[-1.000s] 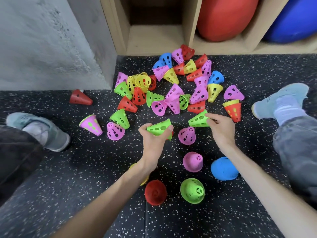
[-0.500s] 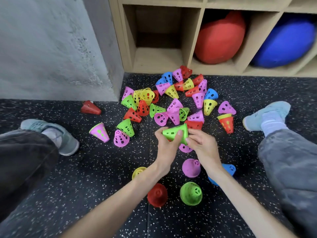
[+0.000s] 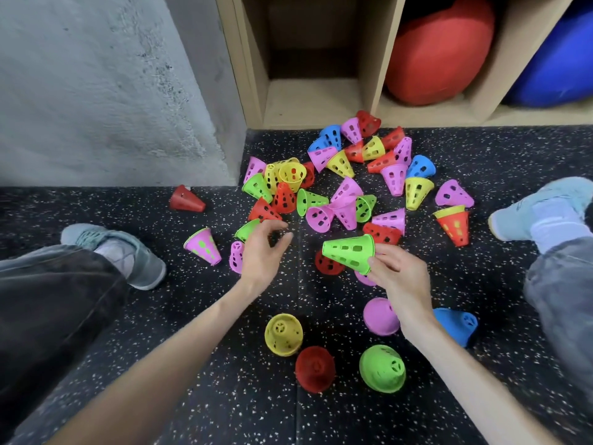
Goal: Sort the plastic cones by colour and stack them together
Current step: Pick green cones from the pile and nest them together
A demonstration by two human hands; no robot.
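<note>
The right hand [image 3: 398, 277] pinches the wide rim of a green cone [image 3: 349, 252], held on its side above the speckled floor [image 3: 224, 396], narrow end toward the left. The left hand [image 3: 261, 252] hovers with loosely curled fingers, holding nothing, over another green cone [image 3: 245, 229], perhaps touching it. 5 upright stacks stand nearer, including a green stack [image 3: 382, 368].

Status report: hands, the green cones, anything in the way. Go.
Right hand grips nested green cones by the wide rim. Left hand empty, over a loose green cone. Green stack stands near; red cone lies under the held cones.
</note>
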